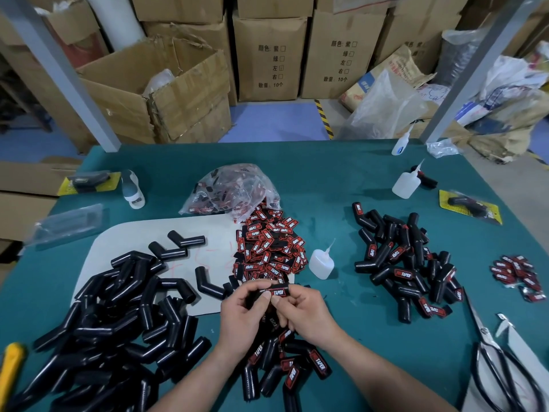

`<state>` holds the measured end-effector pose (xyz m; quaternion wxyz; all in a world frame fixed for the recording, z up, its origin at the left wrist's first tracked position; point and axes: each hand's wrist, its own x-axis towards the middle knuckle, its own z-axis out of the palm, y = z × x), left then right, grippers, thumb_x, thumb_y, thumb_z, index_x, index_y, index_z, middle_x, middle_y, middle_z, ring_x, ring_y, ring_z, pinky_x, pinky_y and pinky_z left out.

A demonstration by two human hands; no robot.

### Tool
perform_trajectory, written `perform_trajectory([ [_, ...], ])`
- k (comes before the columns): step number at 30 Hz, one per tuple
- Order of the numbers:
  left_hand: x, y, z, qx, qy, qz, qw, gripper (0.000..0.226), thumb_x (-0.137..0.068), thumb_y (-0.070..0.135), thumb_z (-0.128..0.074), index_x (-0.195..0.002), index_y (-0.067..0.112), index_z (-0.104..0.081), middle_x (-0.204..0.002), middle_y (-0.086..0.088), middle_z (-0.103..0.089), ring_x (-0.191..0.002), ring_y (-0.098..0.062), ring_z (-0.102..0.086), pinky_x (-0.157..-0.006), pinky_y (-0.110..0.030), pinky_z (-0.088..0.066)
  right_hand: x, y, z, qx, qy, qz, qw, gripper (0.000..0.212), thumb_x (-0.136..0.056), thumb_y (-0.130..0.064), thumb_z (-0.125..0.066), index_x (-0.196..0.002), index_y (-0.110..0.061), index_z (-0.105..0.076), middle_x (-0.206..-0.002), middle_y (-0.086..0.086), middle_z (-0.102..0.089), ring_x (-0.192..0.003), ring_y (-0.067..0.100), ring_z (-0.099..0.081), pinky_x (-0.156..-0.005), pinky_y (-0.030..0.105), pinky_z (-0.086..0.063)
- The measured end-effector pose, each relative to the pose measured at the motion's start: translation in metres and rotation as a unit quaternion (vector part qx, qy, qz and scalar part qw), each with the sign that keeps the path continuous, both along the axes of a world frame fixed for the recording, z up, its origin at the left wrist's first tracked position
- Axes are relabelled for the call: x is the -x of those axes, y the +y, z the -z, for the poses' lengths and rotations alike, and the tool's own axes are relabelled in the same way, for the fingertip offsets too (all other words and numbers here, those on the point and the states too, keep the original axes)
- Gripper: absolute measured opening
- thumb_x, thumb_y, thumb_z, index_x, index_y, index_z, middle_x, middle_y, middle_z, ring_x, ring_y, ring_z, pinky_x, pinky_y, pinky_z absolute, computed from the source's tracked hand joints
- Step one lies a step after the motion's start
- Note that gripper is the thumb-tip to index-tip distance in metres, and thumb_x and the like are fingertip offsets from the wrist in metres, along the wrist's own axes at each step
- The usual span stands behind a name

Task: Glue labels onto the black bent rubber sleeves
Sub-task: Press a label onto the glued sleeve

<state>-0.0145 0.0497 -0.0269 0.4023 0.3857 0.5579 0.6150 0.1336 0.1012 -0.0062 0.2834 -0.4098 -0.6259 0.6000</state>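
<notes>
Both my hands hold one black bent rubber sleeve (269, 288) just above the table's middle front. A red and black "TAPER" label (277, 292) lies on it. My left hand (243, 318) grips the sleeve's left part, thumb near the label. My right hand (306, 313) pinches the label end with thumb and fingers. A heap of loose labels (270, 248) lies just beyond my hands. Unlabelled sleeves (118, 316) are piled at the left. Labelled sleeves lie below my hands (285, 361) and in a pile at the right (407, 263).
A glue bottle (321, 261) stands right of the label heap; two more (405, 181) (401, 145) stand further back. A bag of labels (234, 190) lies at the back centre. Scissors (490, 352) lie at the front right, a small label pile (518, 275) beyond them. A yellow knife (12, 370) lies front left.
</notes>
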Motion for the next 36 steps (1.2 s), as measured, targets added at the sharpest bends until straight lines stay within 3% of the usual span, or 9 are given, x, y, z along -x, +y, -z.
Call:
perform_trajectory([
  [7, 0.005, 0.004, -0.002, -0.013, 0.013, -0.024, 1.0, 0.021, -0.088, 0.015, -0.068, -0.096, 0.032, -0.078, -0.108, -0.002, -0.077, -0.104, -0.018, -0.072, -0.092, -0.023, -0.054, 0.002, 0.007, 0.0, 0.039, 0.039, 0.062, 0.997, 0.008, -0.088, -0.016, -0.076, -0.084, -0.009, -0.076, -0.064, 0.01, -0.068, -0.045, 0.016, -0.055, -0.047, 0.022, -0.045],
  [10, 0.004, 0.002, -0.005, -0.031, 0.024, -0.018, 0.999, 0.015, -0.09, 0.027, -0.069, -0.101, 0.033, -0.076, -0.113, -0.003, -0.075, -0.111, -0.02, -0.07, -0.097, -0.026, -0.053, 0.0, 0.006, -0.001, 0.021, 0.041, 0.055, 0.997, 0.012, -0.092, -0.019, -0.071, -0.085, -0.01, -0.072, -0.065, 0.008, -0.07, -0.047, 0.015, -0.056, -0.048, 0.022, -0.046],
  [13, 0.005, 0.002, -0.004, -0.066, 0.09, 0.002, 0.994, 0.019, -0.09, 0.024, -0.07, -0.106, 0.035, -0.073, -0.117, 0.003, -0.072, -0.115, -0.022, -0.067, -0.102, -0.027, -0.05, -0.002, 0.007, -0.001, 0.011, 0.028, 0.069, 0.997, 0.016, -0.092, -0.022, -0.069, -0.078, -0.017, -0.07, -0.06, 0.005, -0.067, -0.044, 0.015, -0.054, -0.046, 0.022, -0.044],
  [17, 0.008, 0.002, -0.006, -0.053, 0.077, 0.003, 0.996, 0.019, -0.087, 0.027, -0.072, -0.104, 0.035, -0.074, -0.115, 0.003, -0.072, -0.114, -0.023, -0.068, -0.102, -0.032, -0.052, -0.006, 0.013, -0.004, -0.023, 0.027, 0.032, 0.999, 0.022, -0.099, -0.028, -0.058, -0.081, -0.024, -0.07, -0.066, 0.006, -0.069, -0.046, 0.017, -0.057, -0.048, 0.027, -0.045],
  [21, 0.017, 0.006, -0.011, -0.073, 0.102, 0.017, 0.992, 0.018, -0.086, 0.012, -0.076, -0.101, 0.023, -0.077, -0.112, 0.005, -0.074, -0.111, -0.019, -0.069, -0.099, -0.024, -0.05, -0.01, 0.018, -0.006, -0.089, 0.015, 0.026, 0.996, 0.017, -0.098, -0.031, -0.06, -0.088, -0.028, -0.073, -0.069, 0.003, -0.07, -0.047, 0.015, -0.059, -0.052, 0.026, -0.048],
  [24, 0.017, 0.007, -0.013, -0.067, 0.103, 0.019, 0.992, 0.017, -0.084, 0.006, -0.074, -0.099, 0.015, -0.076, -0.109, 0.007, -0.074, -0.108, -0.017, -0.07, -0.097, -0.022, -0.051, -0.011, 0.019, -0.009, -0.074, 0.041, 0.03, 0.996, 0.009, -0.092, -0.03, -0.069, -0.088, -0.025, -0.075, -0.069, 0.006, -0.072, -0.048, 0.014, -0.06, -0.054, 0.024, -0.049],
  [28, 0.014, 0.005, -0.016, -0.074, 0.091, 0.026, 0.993, 0.013, -0.085, 0.019, -0.076, -0.097, 0.023, -0.077, -0.11, 0.007, -0.074, -0.108, -0.018, -0.07, -0.097, -0.028, -0.054, -0.013, 0.019, -0.008, -0.041, 0.037, 0.042, 0.998, 0.012, -0.087, -0.032, -0.074, -0.084, -0.02, -0.075, -0.061, 0.006, -0.069, -0.043, 0.011, -0.054, -0.045, 0.018, -0.043],
  [32, 0.012, 0.006, -0.013, -0.063, 0.073, 0.027, 0.995, 0.031, -0.082, 0.007, -0.075, -0.098, 0.034, -0.077, -0.109, 0.007, -0.075, -0.106, -0.014, -0.07, -0.096, -0.022, -0.051, -0.008, 0.014, -0.006, -0.04, 0.042, 0.077, 0.995, 0.014, -0.083, -0.034, -0.073, -0.078, -0.021, -0.072, -0.052, 0.002, -0.062, -0.039, 0.008, -0.048, -0.041, 0.016, -0.038],
  [36, 0.012, 0.005, -0.014, -0.07, 0.055, 0.009, 0.996, 0.032, -0.081, 0.008, -0.076, -0.097, 0.036, -0.078, -0.11, 0.003, -0.075, -0.105, -0.015, -0.07, -0.096, -0.02, -0.051, -0.004, 0.009, -0.006, -0.017, 0.06, 0.07, 0.996, 0.015, -0.085, -0.035, -0.07, -0.081, -0.021, -0.073, -0.055, 0.003, -0.064, -0.041, 0.011, -0.05, -0.043, 0.019, -0.041],
])
